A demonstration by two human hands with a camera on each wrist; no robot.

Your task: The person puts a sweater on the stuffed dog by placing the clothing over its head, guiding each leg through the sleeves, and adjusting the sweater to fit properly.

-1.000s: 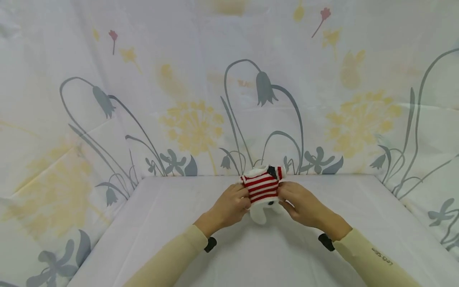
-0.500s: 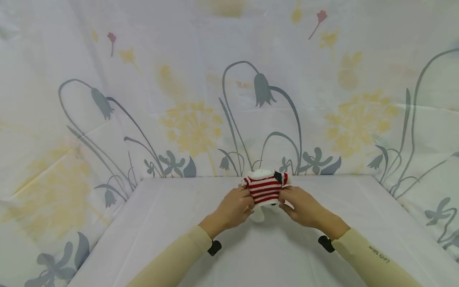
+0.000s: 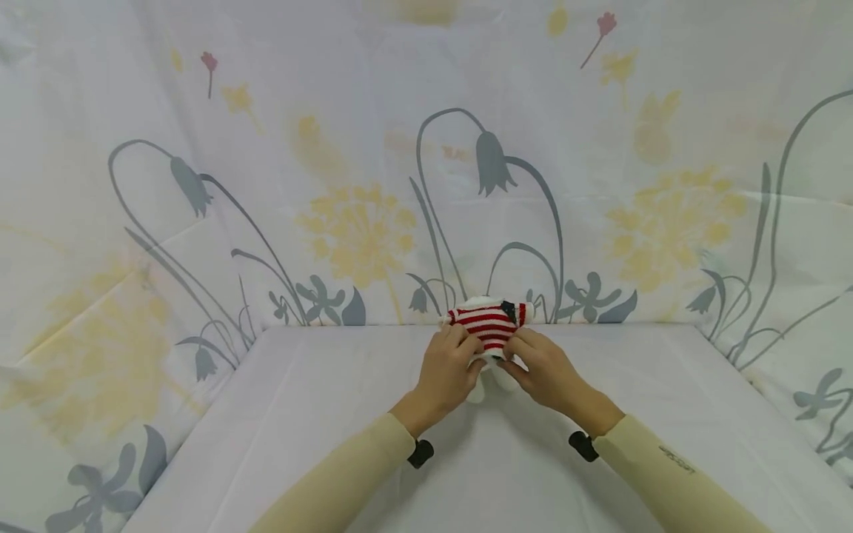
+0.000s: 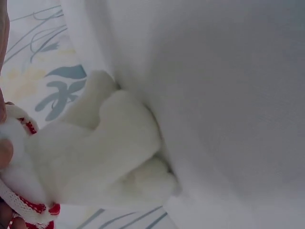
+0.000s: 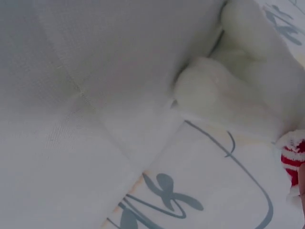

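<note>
Starting at your left, the printed backdrop (image 3: 363, 237) rises behind the white table (image 3: 280, 414), showing yellow and grey-blue flowers on a pale ground. Your left sleeve (image 3: 340, 474) comes in from the lower edge, and a black wrist device (image 3: 420, 453) sits under that wrist. Your left hand (image 3: 449, 374) is at the lower left of the striped shirt (image 3: 485, 323), its fingers curled and clamped on the cloth by the hem; the left wrist view shows the thumb pressing white material there. At centre, near the table's far edge, you have the white plush toy (image 4: 109, 138) upright between both hands, wearing the red-and-white shirt, which bears a dark patch (image 3: 509, 309) at the shoulder on your right. The toy's legs extend below the hem, and in the left wrist view its feet meet the table surface. Your right hand (image 3: 549, 370) pinches the hem at its lower right, thumb and fingers together on the cloth, just beside the left hand. A second black device (image 3: 583, 446) sits under your right wrist, and the right sleeve (image 3: 673, 474) carries small dark lettering.
</note>
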